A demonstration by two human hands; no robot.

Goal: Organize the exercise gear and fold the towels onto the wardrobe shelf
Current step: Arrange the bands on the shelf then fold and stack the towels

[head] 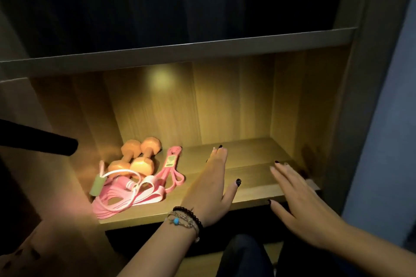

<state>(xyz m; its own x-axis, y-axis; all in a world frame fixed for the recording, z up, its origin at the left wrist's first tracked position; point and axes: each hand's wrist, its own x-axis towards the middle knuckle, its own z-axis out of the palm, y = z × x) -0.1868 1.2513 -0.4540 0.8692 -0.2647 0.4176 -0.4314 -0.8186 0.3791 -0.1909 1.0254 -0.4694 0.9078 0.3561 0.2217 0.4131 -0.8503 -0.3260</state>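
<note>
Pink bands (126, 195) and orange dumbbells (135, 157) crowd the shelf's (247, 157) left corner; left hand (211, 184) and right hand (299, 204), fingers spread, hold nothing.

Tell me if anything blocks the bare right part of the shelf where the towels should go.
Nothing visible does. The dumbbells and pink bands sit at the left end of the shelf. Only the left hand and right hand, both open, hover over the bare part. No towel is in view.

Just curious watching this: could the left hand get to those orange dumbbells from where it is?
Probably yes. The left hand lies open over the shelf, right of the dumbbells; only a pink band lies between, flat.
</note>
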